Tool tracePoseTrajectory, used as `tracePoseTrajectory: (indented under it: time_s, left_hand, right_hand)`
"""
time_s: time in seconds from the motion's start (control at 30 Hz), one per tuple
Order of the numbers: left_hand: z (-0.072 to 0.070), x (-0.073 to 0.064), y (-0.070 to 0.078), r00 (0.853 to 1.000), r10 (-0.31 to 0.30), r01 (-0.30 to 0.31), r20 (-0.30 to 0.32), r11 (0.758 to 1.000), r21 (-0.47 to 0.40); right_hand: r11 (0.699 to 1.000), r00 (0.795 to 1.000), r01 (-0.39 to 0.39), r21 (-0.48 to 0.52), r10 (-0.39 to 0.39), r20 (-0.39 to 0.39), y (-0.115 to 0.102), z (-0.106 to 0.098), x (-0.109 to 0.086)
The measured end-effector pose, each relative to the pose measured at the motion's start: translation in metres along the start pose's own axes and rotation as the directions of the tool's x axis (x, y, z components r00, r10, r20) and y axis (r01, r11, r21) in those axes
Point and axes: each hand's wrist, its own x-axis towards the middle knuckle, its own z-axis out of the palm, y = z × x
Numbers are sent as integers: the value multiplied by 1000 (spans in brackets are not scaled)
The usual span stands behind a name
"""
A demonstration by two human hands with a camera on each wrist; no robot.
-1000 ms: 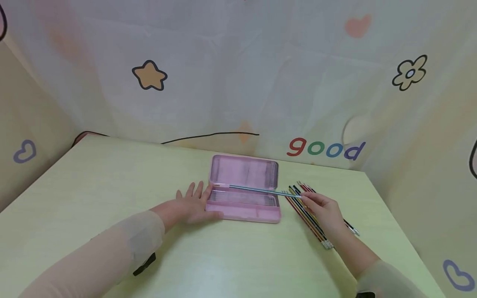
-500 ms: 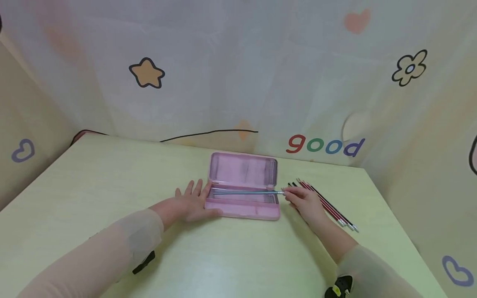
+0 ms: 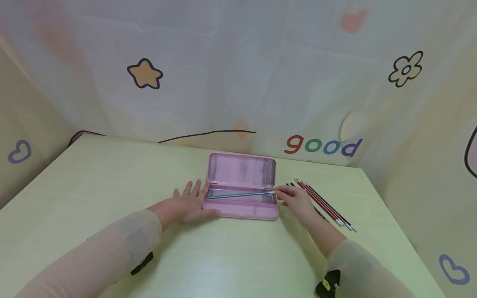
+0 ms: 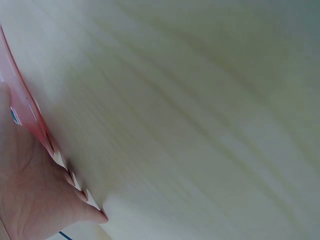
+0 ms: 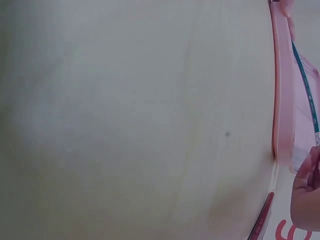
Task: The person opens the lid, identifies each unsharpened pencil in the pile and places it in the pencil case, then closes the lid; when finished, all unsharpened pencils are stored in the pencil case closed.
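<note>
Leftward across the open pink pencil case (image 3: 231,210) shifted the teal pencil (image 3: 240,195) my right hand (image 3: 297,201) pinched by its end, my left hand (image 3: 189,207) spread against the case, steadiness and level lowering seeming wisest.

Wearing a long left sleeve (image 3: 82,256) at eight o'clock in the head view, showing pale pinkish beige and turning into a greyish, faintly sheer-looking cuff (image 3: 143,234) before the bare left hand (image 3: 190,207). Carrying a narrow, strap-like black piece (image 3: 142,264) at that cuff's six o'clock. Wearing a similar right sleeve (image 3: 369,269) at four o'clock, showing greyish beige towards the bare right hand (image 3: 298,205) and growing pinker farther up. Bearing a rounded black fitting (image 3: 333,280) at this sleeve's eight o'clock, displaying a small yellow patch (image 3: 326,284).
</note>
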Motion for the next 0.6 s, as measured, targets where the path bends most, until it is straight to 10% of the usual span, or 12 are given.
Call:
tracePoseTrajectory:
  time_s: [0.6]
  left_hand:
    - [1,-2,0,1000,4,-4,-10,1000,12]
  right_hand:
    - [996,997,-34,-84,40,73,1,4,-2]
